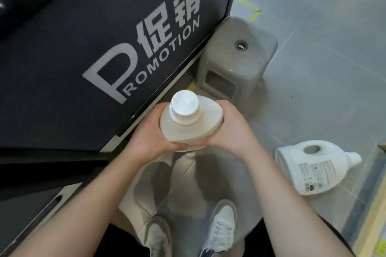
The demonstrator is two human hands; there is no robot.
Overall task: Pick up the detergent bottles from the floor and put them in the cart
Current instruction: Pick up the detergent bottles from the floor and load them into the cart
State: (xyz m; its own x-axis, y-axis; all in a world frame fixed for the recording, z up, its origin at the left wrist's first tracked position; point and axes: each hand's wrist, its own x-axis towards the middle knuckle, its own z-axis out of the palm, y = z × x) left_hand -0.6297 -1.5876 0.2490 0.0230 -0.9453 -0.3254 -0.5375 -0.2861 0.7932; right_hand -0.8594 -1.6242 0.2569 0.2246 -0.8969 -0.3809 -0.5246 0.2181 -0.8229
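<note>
The held bottle (191, 123), white and opaque, is up off the floor (325, 73) and clamped between both hands in front of the person. The left hand (150, 131) wraps its left flank and the right hand (227, 129) wraps its right flank, fingers curled round the body on each side. It stands upright, its long axis running straight up towards the camera, so the round white cap (184, 104) faces the viewer and hides most of the body below. The cap is on; what is inside cannot be told through the plastic.

A second bottle (309, 171) lies on its side on the floor to the person's right, well apart from the hands. Its long axis runs roughly left to right, the capped neck pointing right, the handle hole on its far edge and a printed label facing up. Its contents cannot be seen either.

Just left of the held bottle rises a dark panel (83, 37) with white lettering that reads "PROMOTION"; its lower edge meets the floor close beside the left hand. Whether it belongs to the cart cannot be told, and no inside of a cart shows. A grey plastic stool (236, 62) stands against the panel's corner, just beyond the held bottle. Strips of yellow tape (253, 9) mark the floor behind it. Two white shoes (221, 227) stand on the tiles below the forearms.
</note>
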